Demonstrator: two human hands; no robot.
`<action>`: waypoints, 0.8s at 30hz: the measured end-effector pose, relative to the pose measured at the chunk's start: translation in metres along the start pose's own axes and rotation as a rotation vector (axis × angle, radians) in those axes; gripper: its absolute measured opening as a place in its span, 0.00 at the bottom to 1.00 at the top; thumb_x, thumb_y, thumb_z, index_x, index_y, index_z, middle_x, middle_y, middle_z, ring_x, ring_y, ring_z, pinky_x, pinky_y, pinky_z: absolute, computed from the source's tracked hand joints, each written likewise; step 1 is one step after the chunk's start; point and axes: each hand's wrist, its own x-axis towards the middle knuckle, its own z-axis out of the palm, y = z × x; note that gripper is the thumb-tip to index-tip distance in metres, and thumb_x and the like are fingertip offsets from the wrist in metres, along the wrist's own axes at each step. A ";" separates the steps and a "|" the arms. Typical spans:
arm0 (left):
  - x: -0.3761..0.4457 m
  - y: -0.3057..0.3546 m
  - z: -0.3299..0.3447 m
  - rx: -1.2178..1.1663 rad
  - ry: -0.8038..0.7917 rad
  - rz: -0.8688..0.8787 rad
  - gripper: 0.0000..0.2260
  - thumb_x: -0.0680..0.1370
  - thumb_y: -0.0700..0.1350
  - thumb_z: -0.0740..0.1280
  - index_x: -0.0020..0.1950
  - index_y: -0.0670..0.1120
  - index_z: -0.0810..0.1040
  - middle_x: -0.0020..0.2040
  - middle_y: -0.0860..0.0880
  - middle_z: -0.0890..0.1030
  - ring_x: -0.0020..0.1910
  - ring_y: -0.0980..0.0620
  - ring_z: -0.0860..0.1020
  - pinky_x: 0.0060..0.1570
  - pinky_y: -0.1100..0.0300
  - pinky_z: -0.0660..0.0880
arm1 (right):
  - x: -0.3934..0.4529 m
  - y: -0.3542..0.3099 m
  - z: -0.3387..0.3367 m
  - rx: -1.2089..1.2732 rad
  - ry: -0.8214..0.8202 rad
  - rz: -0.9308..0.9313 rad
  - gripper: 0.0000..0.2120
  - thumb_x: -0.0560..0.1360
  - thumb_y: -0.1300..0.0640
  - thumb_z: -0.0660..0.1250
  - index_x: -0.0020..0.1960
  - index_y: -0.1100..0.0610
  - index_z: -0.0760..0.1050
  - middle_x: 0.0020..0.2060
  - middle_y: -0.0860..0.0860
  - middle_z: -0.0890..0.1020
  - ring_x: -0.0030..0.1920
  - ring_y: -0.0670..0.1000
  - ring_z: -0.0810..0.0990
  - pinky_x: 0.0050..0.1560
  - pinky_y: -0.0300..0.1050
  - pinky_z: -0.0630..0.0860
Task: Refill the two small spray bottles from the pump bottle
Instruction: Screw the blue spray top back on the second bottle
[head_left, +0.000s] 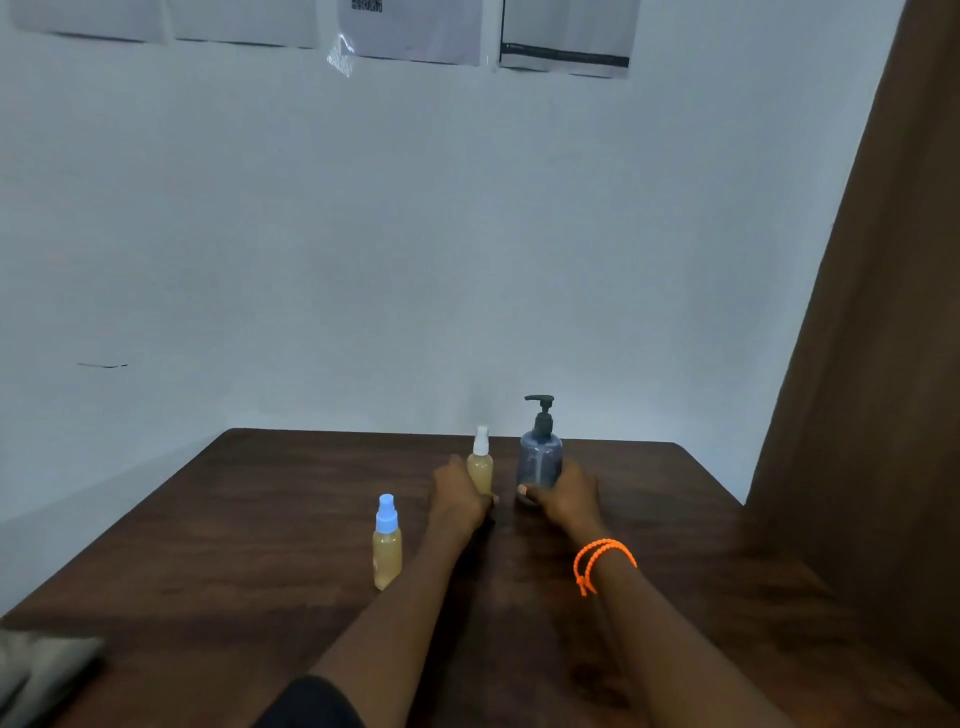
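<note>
A clear blue-grey pump bottle (541, 457) with a dark pump head stands upright near the far edge of the brown table (291, 519). My right hand (566, 493) is wrapped around its lower part. Just left of it stands a small spray bottle with a white cap (481, 460), filled with yellowish liquid; my left hand (457, 499) grips its base. A second small spray bottle with a light blue cap (387, 545), also holding yellowish liquid, stands alone nearer to me, left of my left forearm.
A grey cloth (41, 670) lies at the table's near left corner. A brown curtain (872, 364) hangs along the right side. A pale wall with taped papers (410, 31) rises behind the table. An orange bracelet (602, 561) circles my right wrist.
</note>
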 end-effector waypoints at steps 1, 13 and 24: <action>-0.007 0.000 -0.001 0.001 0.016 0.005 0.31 0.69 0.47 0.83 0.65 0.41 0.73 0.61 0.41 0.81 0.61 0.40 0.81 0.54 0.52 0.79 | 0.001 0.002 -0.001 -0.010 -0.017 0.004 0.28 0.60 0.48 0.82 0.56 0.57 0.79 0.51 0.53 0.85 0.51 0.53 0.83 0.46 0.39 0.74; -0.168 -0.029 -0.102 0.060 0.056 0.291 0.13 0.73 0.54 0.80 0.37 0.52 0.79 0.33 0.57 0.81 0.36 0.60 0.80 0.37 0.63 0.77 | -0.039 0.028 -0.027 -0.079 -0.068 -0.088 0.21 0.62 0.49 0.82 0.45 0.53 0.74 0.40 0.49 0.78 0.43 0.50 0.78 0.43 0.44 0.76; -0.127 -0.087 -0.120 -0.013 0.060 0.025 0.30 0.65 0.53 0.85 0.63 0.50 0.80 0.55 0.52 0.83 0.50 0.54 0.81 0.45 0.60 0.75 | -0.089 0.022 -0.029 -0.011 -0.096 -0.150 0.21 0.65 0.49 0.81 0.54 0.54 0.80 0.47 0.49 0.83 0.44 0.46 0.82 0.52 0.45 0.81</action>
